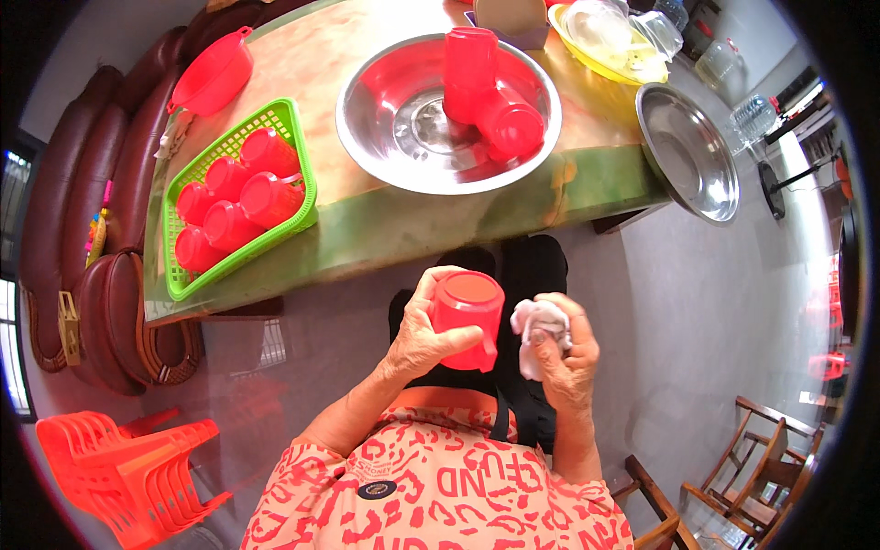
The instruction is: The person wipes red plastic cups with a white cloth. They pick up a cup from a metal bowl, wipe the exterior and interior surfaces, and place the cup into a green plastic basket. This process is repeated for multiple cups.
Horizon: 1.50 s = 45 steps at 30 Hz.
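Observation:
In front of my body, my left hand [429, 328] is wrapped round a red plastic mug [469, 307], its base turned up and its handle toward me. My right hand [566, 353] grips a crumpled, pale pinkish cloth [539, 332] just to the right of the mug, apart from it. Beyond my hands, a wide steel basin [394, 137] on the table holds red mugs [470, 73], one standing on end and another lying beside it. To the left, a green plastic basket [307, 192] has several red mugs [269, 199] set upside down in it.
A red plastic colander [213, 75] lies at the table's far left. Another steel basin [687, 151] tilts at the right table edge [587, 188]. Behind it sits a yellow basin [632, 69] of clear containers. Stacked red chairs [124, 467] stand lower left, wooden chairs [761, 463] lower right.

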Tool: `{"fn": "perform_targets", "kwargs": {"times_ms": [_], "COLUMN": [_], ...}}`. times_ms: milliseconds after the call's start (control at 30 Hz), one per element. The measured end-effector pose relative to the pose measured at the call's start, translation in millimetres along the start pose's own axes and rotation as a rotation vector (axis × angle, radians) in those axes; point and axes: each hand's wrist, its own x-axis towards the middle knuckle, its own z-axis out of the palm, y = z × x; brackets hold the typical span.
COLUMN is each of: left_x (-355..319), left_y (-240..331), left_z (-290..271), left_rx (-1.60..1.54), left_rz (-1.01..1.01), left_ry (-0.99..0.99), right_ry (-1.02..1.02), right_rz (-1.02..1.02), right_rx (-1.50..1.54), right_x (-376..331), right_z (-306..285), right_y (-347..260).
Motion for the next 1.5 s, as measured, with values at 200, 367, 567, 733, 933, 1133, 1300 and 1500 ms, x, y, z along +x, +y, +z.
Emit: {"fn": "perform_targets", "kwargs": {"times_ms": [200, 367, 567, 733, 933, 1133, 1300, 1500], "left_x": [-5.3, -10.8, -11.3, -11.7, -16.9, -19.7, -20.9, -21.4], "left_y": [2.0, -0.2, 8.0, 2.2, 12.3, 14.4, 26.9, 29.2], "left_z": [9.6, 10.4, 20.2, 17.3, 25.2, 25.8, 22.1, 15.3], "left_rx": [0.255, 0.39, 0.585, 0.655, 0.798, 0.804, 0.713, 0.533], "left_rz": [0.064, 0.11, 0.204, 0.194, 0.293, 0.379, 0.441, 0.507], "left_ry": [-0.122, -0.117, -0.148, -0.119, -0.096, -0.106, -0.046, 0.075], "right_ry": [-0.262, -0.281, -0.07, -0.312, -0.181, -0.108, 0.07, -0.115], "right_rz": [-0.66, -0.539, -0.401, -0.611, -0.349, 0.103, 0.114, 0.068], "right_rx": [-0.629, -0.497, -0.45, -0.623, -0.575, -0.171, 0.235, 0.14], "right_x": [20.3, 25.7, 26.7, 22.0, 32.3, 37.4, 37.6, 29.2], "right_z": [11.4, 10.3, -0.7, 12.9, 17.3, 7.4, 1.1, 32.5], "right_y": [-23.8, -15.9, -10.5, -25.1, -9.9, -0.5, 12.2, 4.9]}}
